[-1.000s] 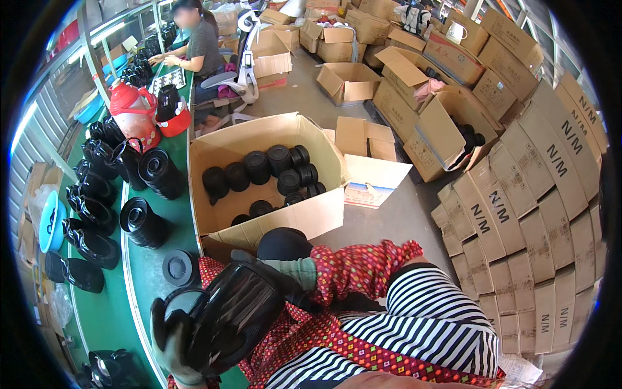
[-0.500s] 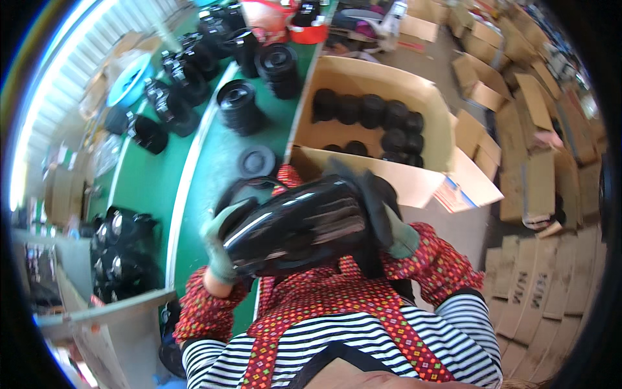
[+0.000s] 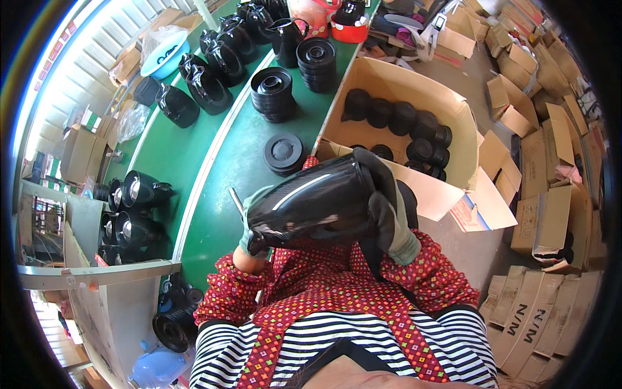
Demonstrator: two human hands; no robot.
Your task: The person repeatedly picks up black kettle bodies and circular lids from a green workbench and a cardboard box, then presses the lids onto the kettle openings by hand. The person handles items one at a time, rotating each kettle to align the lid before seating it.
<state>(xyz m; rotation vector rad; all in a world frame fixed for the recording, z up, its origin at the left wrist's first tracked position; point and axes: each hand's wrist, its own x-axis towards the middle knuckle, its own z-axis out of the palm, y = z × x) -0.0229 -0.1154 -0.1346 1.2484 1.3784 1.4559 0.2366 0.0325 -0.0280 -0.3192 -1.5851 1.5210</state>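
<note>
A glossy black jug [image 3: 317, 201] lies on its side in front of my chest, held between both hands. My left hand [image 3: 251, 220], in a pale green glove, grips its left end. A thin silvery rod [image 3: 236, 200] sticks out beside that hand; its other end is hidden. My right hand [image 3: 389, 217], in a glove with a dark palm and green cuff, is closed around the jug's right end. Just beyond the jug, a round black lid [image 3: 284, 153] lies on a small pile on the green table [image 3: 220, 168].
Stacks of black lids [image 3: 272, 94] and several upright black jugs [image 3: 207, 84] stand farther back. More jugs [image 3: 136, 194] lie at the left. A carton [image 3: 453, 104] with black round pieces is at the right. A blue basin [image 3: 165, 57] stands at far left.
The jug has turned in my hands, its right end now tilted higher. The silvery rod by my left hand has come into sight. The view has shifted, so the table shows farther right.
</note>
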